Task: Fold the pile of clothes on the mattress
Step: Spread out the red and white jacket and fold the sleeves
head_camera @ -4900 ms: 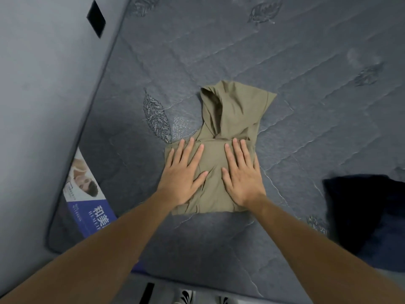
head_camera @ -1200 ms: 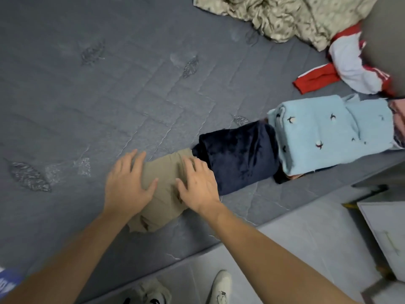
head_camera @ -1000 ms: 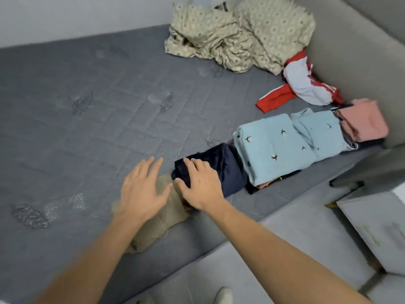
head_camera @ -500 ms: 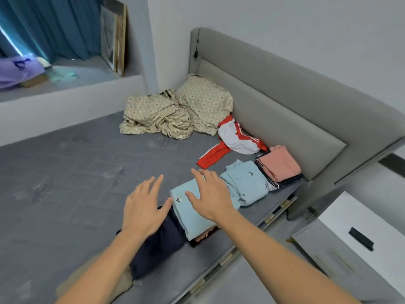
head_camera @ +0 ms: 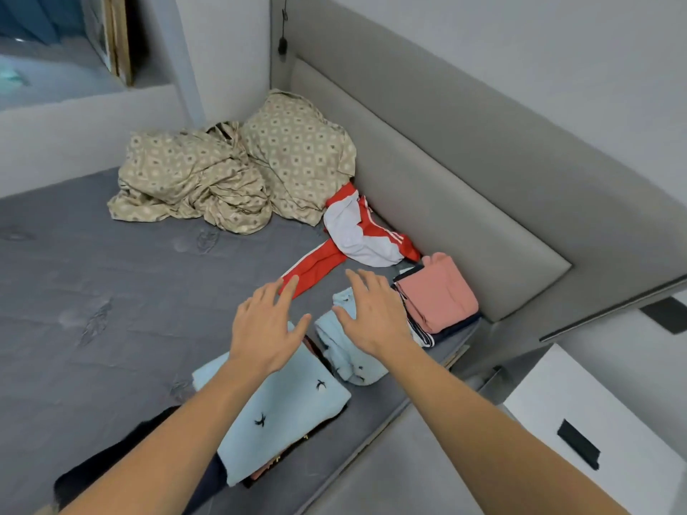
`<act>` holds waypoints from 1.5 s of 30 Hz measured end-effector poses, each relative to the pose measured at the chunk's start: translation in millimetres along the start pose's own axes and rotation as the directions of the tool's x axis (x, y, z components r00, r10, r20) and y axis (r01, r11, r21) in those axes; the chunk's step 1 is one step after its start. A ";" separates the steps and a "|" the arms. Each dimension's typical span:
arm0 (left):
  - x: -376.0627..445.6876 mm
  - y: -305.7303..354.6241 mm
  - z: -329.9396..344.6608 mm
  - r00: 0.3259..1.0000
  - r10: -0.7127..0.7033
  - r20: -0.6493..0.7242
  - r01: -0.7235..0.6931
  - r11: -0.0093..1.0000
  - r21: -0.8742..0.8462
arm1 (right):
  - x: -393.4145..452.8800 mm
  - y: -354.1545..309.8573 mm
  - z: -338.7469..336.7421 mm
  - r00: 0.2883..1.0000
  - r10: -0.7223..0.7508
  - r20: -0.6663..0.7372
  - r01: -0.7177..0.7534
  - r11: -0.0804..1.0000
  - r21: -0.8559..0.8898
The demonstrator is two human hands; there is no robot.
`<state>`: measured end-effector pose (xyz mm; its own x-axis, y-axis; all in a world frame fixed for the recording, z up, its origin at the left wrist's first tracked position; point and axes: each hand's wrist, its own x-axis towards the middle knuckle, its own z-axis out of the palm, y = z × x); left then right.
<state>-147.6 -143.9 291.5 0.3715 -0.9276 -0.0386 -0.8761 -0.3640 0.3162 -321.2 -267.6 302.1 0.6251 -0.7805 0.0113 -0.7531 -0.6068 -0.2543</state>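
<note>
A crumpled red and white garment [head_camera: 357,236] lies unfolded on the grey mattress [head_camera: 111,299] near the headboard. My left hand [head_camera: 265,328] and my right hand [head_camera: 371,314] hover in the air just short of it, fingers spread, holding nothing. Below them a row of folded clothes runs along the mattress edge: a light blue folded piece with small dark prints [head_camera: 286,414], a second light blue piece [head_camera: 342,351], a pink one on a dark stack [head_camera: 438,291], and a dark navy one [head_camera: 111,466] partly hidden under my left forearm.
A crumpled beige patterned sheet [head_camera: 193,184] and pillow [head_camera: 297,154] lie in the far corner. The grey padded headboard [head_camera: 464,202] borders the right side. A white nightstand [head_camera: 594,433] stands beside the bed, with grey floor below the mattress edge.
Both hands left the folded khaki garment beside the navy one and moved along the row of folded clothes toward the red and white garment. The view swung up toward the headboard.
</note>
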 end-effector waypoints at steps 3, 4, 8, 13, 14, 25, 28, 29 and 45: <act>47.9 17.4 27.3 0.999 -0.003 0.054 0.003 1.000 0.007 | 35.5 50.5 7.4 0.999 0.040 0.023 -0.040 0.999 0.002; 61.6 23.6 35.1 0.997 -0.007 0.079 0.007 1.000 0.009 | 45.1 67.5 11.5 0.998 0.046 0.040 -0.046 0.999 -0.003; 123.0 44.3 75.0 0.993 -0.033 0.113 0.031 0.999 0.011 | 93.0 138.0 38.7 0.996 0.058 0.073 -0.057 0.998 -0.018; 222.5 70.4 144.6 0.990 -0.088 0.112 0.089 0.996 -0.007 | 187.6 222.9 93.7 0.992 0.019 0.124 -0.021 1.000 0.009; 246.7 76.4 160.2 0.987 -0.103 0.121 0.107 0.994 -0.023 | 210.2 242.6 109.2 0.991 0.004 0.134 -0.007 1.000 0.019; 501.2 91.4 362.1 0.808 -0.521 0.276 0.589 0.723 -0.362 | 429.7 410.3 252.5 0.954 -0.054 0.296 0.055 0.998 0.004; 544.9 86.4 401.5 0.657 -0.682 0.321 0.700 0.395 -0.594 | 459.9 428.0 287.2 0.927 -0.039 0.372 0.052 0.998 -0.025; 554.8 85.0 412.0 0.632 -0.710 0.311 0.698 0.346 -0.627 | 466.4 430.9 296.7 0.918 -0.020 0.396 0.037 0.999 -0.036; 454.5 102.4 325.2 0.786 -0.614 -0.073 0.426 0.623 -0.656 | 399.8 365.7 272.6 0.973 -0.149 0.176 0.019 0.812 0.583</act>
<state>-168.5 -630.0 -2.0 0.8522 -0.4995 -0.1555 -0.1862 -0.5674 0.8021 -290.7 -760.6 -50.0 0.7567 -0.6425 -0.1211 -0.4799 -0.4200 -0.7703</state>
